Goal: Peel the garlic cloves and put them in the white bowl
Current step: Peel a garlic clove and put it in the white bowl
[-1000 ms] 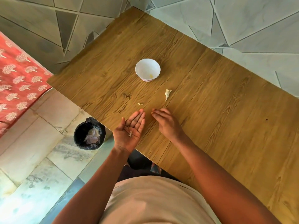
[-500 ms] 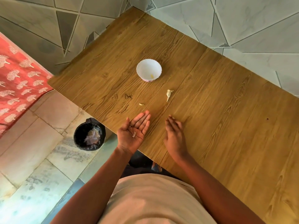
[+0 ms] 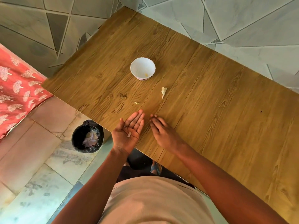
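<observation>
Garlic clove (image 3: 164, 91) unpeeled on table (image 3: 226, 101) | left hand (image 3: 127, 133) palm-up, cupping peel scraps (image 3: 129, 134) (tiny) | right hand (image 3: 163, 132) flat

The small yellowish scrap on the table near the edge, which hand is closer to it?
Left. The left hand, palm up, has its fingertips just below the scrap. The right hand lies palm down further right of it.

Wooden table (image 3: 210, 97): white bowl (image 3: 142, 68) sits toward the far side, a garlic clove (image 3: 163, 91) just right and nearer, a small peel scrap (image 3: 137, 103) nearer again.
</observation>
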`<control>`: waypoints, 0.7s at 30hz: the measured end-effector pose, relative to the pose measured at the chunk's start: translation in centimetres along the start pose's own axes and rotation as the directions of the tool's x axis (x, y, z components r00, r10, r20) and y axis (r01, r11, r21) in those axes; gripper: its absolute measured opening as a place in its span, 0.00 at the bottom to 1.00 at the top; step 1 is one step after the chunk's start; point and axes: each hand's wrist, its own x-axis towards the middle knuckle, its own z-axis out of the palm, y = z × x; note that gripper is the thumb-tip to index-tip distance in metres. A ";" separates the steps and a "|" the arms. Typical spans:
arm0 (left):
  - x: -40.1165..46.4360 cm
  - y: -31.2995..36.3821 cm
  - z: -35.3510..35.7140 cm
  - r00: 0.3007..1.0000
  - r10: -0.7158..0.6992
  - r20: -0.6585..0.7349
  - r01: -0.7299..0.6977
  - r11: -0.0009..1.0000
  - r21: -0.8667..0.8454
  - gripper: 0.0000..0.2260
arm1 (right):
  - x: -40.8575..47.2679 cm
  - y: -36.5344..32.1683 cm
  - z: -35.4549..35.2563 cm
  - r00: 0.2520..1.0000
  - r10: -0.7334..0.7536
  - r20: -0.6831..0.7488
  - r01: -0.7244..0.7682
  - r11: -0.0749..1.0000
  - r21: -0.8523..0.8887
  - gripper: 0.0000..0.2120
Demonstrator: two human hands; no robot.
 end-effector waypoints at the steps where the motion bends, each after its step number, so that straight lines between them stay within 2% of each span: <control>1: 0.0 0.0 0.0 1.000 0.004 0.001 -0.004 1.000 -0.001 0.29 | -1.1 0.1 -0.2 0.999 -0.037 -0.006 0.037 0.999 0.005 0.23; 3: 0.0 0.0 0.1 1.000 0.011 -0.003 -0.011 1.000 0.002 0.30 | -2.5 0.4 -0.7 0.998 -0.046 -0.039 0.049 0.997 0.066 0.21; 4: -0.1 -0.1 0.2 1.000 0.013 -0.003 -0.013 1.000 0.004 0.30 | -2.7 0.5 -1.0 0.997 0.004 -0.074 0.005 0.991 0.132 0.21; 6: -0.1 -0.1 0.3 1.000 0.015 -0.006 -0.015 1.000 0.007 0.30 | -2.8 0.8 -1.7 0.967 0.224 -0.122 -0.180 0.938 0.295 0.22; 8: -0.2 -0.2 0.3 1.000 0.016 -0.010 -0.016 1.000 0.006 0.30 | -2.5 1.1 -2.1 0.883 0.447 -0.143 -0.364 0.844 0.393 0.20; 10: -0.3 -0.2 0.3 1.000 0.018 -0.012 -0.018 1.000 0.012 0.30 | -2.2 1.0 -2.0 0.810 0.575 -0.120 -0.460 0.748 0.478 0.18; 14: -0.4 -0.3 0.3 1.000 0.024 -0.014 -0.023 1.000 0.018 0.30 | -1.6 0.3 -1.5 0.754 0.652 -0.074 -0.480 0.625 0.615 0.15; 21: -0.3 -0.5 0.0 0.999 0.031 -0.008 -0.031 0.999 0.016 0.30 | -0.6 -0.5 -1.1 0.768 0.638 -0.059 -0.437 0.588 0.681 0.10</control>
